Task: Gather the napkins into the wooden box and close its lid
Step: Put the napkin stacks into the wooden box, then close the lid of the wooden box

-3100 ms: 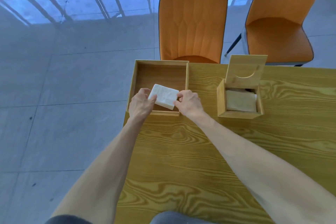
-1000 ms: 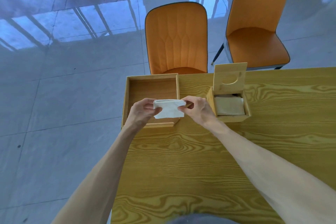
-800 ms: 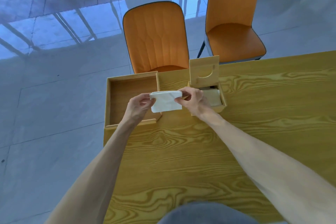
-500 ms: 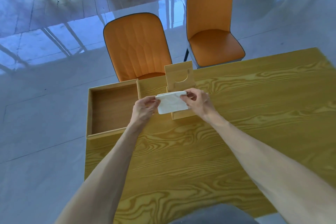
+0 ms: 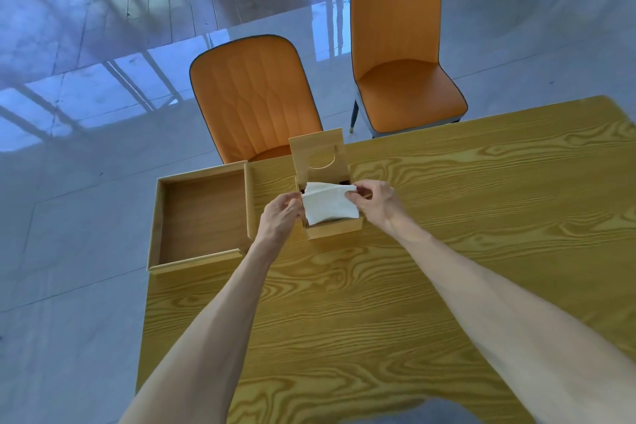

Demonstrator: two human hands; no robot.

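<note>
1. Napkins [image 5: 329, 206]: white folded stack, held over the mouth of the box [image 5: 332, 229], lower edge at or just inside the opening. How deep it sits I cannot tell.
2. Left hand [image 5: 280, 217] pinches the stack's left edge; right hand [image 5: 373, 201] pinches the top right corner. Both grips are clamped on the napkins. A hold on each side likely keeps the layers squared so they drop in together.
3. Stack leans slightly, top edge toward the lid [image 5: 318, 157]; several thin layers show fanned along that edge. Soft paper, would buckle if pushed from one side.
4. Lid stands upright at the box's far side, with a curved cut-out in it. Left raised, it leaves the opening free for loading.
5. Tray [image 5: 203, 217] sits just left of the box on the bench [image 5: 447, 217], with nothing in it. Judgement: gathering is near its end, closing the lid not yet done.
6. Two orange chairs [image 5: 254, 96] beyond the bench.
</note>
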